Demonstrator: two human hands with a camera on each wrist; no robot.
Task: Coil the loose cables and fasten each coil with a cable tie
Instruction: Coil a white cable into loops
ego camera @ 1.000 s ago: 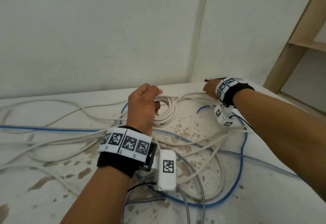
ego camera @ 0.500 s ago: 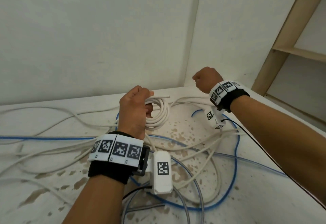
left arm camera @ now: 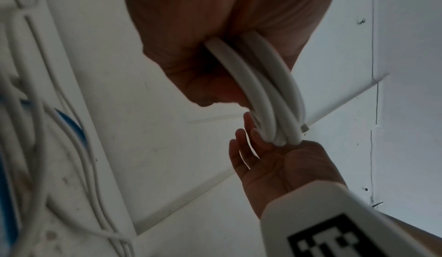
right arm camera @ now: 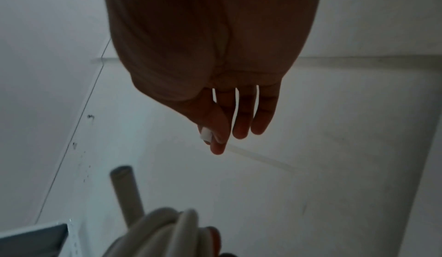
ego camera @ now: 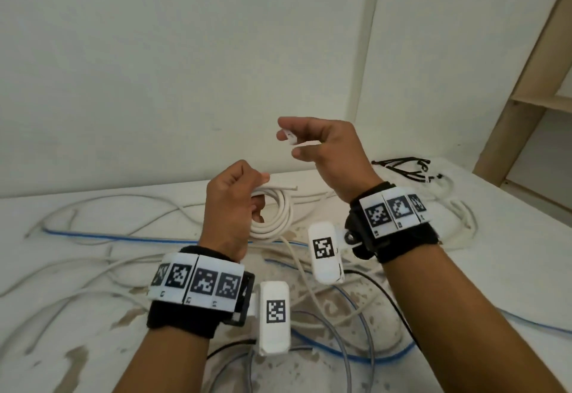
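Note:
My left hand [ego camera: 238, 207] grips a small coil of white cable [ego camera: 280, 217] just above the table, fingers curled through its loops; the cut cable end sticks out to the right. The left wrist view shows the coil [left arm camera: 270, 94] running out of my fist. My right hand [ego camera: 291, 142] is raised above and right of the coil and pinches a small white cable tie [ego camera: 291, 138] between thumb and forefinger. In the right wrist view only the cable tie's tip [right arm camera: 206, 134] shows at the fingertips, with the coil [right arm camera: 167, 232] blurred below.
Loose white cables [ego camera: 102, 272] and a blue cable [ego camera: 123, 237] sprawl over the stained white table [ego camera: 510, 268]. A bunch of black cable ties [ego camera: 408, 168] lies at the back right, near another white coil [ego camera: 458, 216]. A wooden shelf frame [ego camera: 526, 83] stands at the right.
My right hand has come up off the back right of the table and swung left above the coil, now showing a white tie in its fingers. The left hand keeps its grip.

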